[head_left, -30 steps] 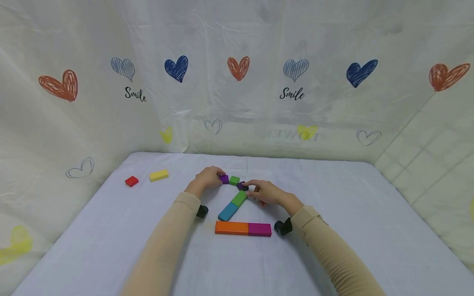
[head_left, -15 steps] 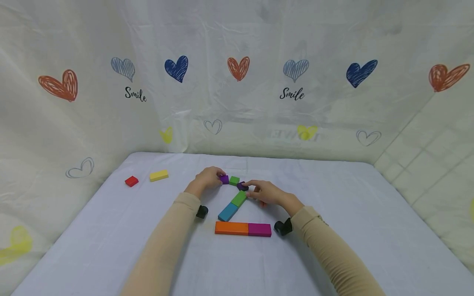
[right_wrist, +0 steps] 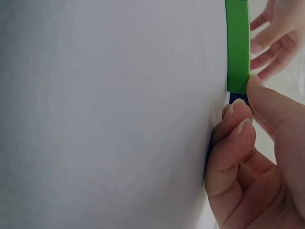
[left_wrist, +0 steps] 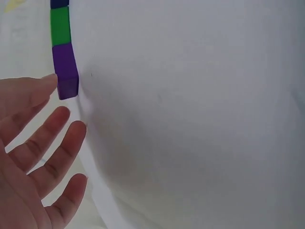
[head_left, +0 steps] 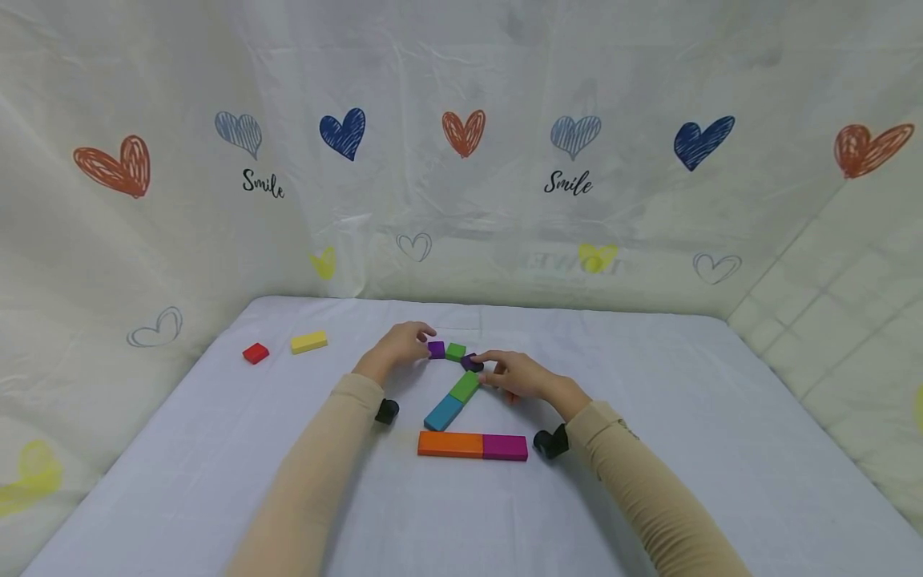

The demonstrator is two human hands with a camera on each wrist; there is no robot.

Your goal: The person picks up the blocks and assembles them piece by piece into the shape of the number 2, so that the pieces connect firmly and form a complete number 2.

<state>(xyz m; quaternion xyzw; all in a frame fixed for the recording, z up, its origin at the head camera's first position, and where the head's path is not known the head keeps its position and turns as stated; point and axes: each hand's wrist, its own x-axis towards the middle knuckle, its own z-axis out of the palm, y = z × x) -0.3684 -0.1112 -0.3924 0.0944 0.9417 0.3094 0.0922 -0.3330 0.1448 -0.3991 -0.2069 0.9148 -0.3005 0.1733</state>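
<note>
My left hand (head_left: 404, 343) is beside the purple block (head_left: 436, 350), fingers spread. In the left wrist view the thumb tip is right at the edge of that purple block (left_wrist: 66, 71). A short green block (head_left: 456, 352) joins it to a dark purple block (head_left: 471, 363). My right hand (head_left: 521, 375) has its index finger and thumb about the dark purple block, the other fingers curled under. In the right wrist view its thumb is at the corner of a longer green block (right_wrist: 238, 47), which partly hides the dark block (right_wrist: 238, 98).
A blue block (head_left: 443, 413) continues the slanting green one. Nearer lie an orange block (head_left: 450, 445) and a magenta block (head_left: 505, 448), end to end. A red block (head_left: 255, 353) and a yellow block (head_left: 308, 342) lie at the far left of the white-covered table (head_left: 180, 481).
My left hand has loosened its fingers from the purple block and drawn slightly left. The right hand and the blocks have stayed in place.
</note>
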